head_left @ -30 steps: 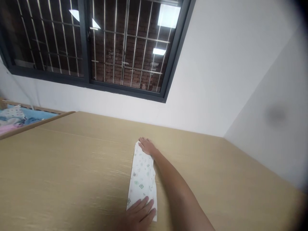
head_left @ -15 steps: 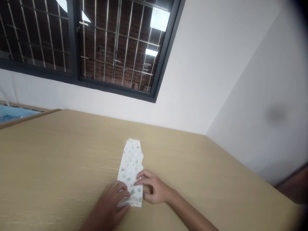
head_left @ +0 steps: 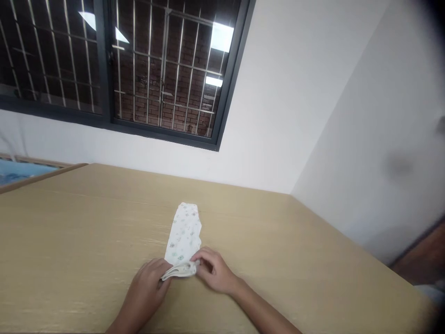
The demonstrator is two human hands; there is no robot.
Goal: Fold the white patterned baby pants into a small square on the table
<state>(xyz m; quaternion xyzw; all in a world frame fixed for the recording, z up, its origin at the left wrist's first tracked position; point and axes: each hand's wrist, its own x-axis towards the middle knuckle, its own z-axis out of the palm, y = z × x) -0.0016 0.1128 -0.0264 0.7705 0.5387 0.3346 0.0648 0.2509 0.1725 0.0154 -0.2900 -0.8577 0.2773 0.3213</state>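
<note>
Fingers [head_left: 194, 264] of both hands pinch folded cloth [head_left: 184, 232] end; bare table [head_left: 86, 232] around.

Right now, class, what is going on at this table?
A person works with both bare hands on a narrow white patterned cloth lying on a wooden table. The left hand and right hand pinch the near end of the cloth, lifted a little and turned over. The far end lies flat, pointing toward the barred window.
</note>
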